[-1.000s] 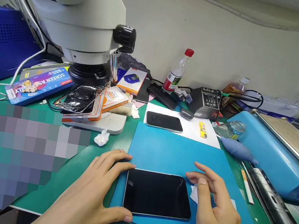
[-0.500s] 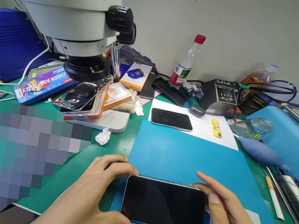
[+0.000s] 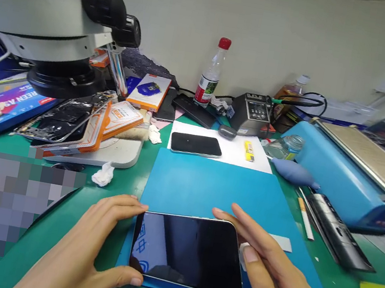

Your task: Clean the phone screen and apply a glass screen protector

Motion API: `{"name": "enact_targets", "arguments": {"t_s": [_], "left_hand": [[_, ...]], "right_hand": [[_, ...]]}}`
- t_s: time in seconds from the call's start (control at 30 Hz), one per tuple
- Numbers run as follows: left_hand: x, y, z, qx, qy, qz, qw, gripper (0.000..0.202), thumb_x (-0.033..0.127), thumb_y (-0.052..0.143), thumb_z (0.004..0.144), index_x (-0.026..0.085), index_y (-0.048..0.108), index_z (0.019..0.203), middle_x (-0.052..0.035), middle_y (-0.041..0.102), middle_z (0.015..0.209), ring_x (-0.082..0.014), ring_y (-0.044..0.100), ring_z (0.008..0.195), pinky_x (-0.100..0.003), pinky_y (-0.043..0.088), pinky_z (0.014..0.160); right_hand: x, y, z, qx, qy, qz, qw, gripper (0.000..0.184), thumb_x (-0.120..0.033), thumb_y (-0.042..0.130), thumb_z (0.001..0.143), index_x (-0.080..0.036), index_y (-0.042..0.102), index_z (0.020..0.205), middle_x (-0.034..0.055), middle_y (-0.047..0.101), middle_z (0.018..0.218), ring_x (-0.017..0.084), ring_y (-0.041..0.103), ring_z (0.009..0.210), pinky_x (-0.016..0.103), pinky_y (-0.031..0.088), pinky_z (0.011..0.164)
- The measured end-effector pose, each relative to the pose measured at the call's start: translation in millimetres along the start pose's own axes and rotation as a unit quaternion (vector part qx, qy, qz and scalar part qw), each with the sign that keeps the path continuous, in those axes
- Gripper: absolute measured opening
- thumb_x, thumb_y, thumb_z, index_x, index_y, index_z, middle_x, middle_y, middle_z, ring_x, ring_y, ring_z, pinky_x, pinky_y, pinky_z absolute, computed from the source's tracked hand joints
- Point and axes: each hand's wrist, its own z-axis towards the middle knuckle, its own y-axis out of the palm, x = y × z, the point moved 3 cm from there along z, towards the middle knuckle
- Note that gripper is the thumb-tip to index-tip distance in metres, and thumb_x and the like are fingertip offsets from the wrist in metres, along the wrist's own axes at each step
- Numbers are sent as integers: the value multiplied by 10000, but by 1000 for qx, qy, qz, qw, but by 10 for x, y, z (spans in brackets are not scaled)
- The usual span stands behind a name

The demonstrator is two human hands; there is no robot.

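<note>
A black-screened phone (image 3: 188,251) lies face up on a blue mat (image 3: 213,192) near the front edge of the green bench. My left hand (image 3: 97,241) grips the phone's left end, thumb at the near corner and fingers curled over the far corner. My right hand (image 3: 272,282) grips the right end, fingers along the far edge, with something small and white tucked under the fingers. A white strip (image 3: 281,242) lies on the mat just past my right hand.
A second phone (image 3: 196,144) rests on white paper behind the mat, beside a yellow lighter (image 3: 249,151). A microscope (image 3: 51,15) overhangs the left side above boxes and phone parts. A blue machine (image 3: 350,177), a blue blower (image 3: 293,173), a bottle (image 3: 210,72) and a soldering station (image 3: 252,115) stand behind and right.
The view has swung to the right and tilted. Both hands stay on the phone, whose far edge now looks slightly raised, showing reflections on the glass.
</note>
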Motion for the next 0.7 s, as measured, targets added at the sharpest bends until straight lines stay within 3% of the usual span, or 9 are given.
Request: {"name": "enact_targets", "arguments": {"t_s": [0.17,0.53,0.7], "left_hand": [[-51,-1,5,-10,34,42,999,711,559,829,941,512,489,1564,-9,641,1602,-351,660,1449,-496,662,1080],[-83,-10,-11,-22,60,86,994,711,577,762,992,499,432,1617,-11,596,1638,-337,655,1453,-470,665,1074],[-69,-31,-23,-15,64,95,993,734,577,757,996,504,412,1639,2,585,1646,-328,658,1450,-423,677,1051]], "right_hand": [[-50,19,-33,-13,-12,2,1000,401,-302,536,1113,-330,695,1479,76,791,1340,272,758,1275,468,627,1114],[18,-29,34,-96,-47,-4,994,490,-272,500,1130,-412,563,1595,-7,725,1467,221,682,1395,394,581,1169],[41,-40,44,-100,-47,-12,994,490,-280,494,1132,-396,558,1603,8,717,1481,233,670,1411,408,566,1188]]}}
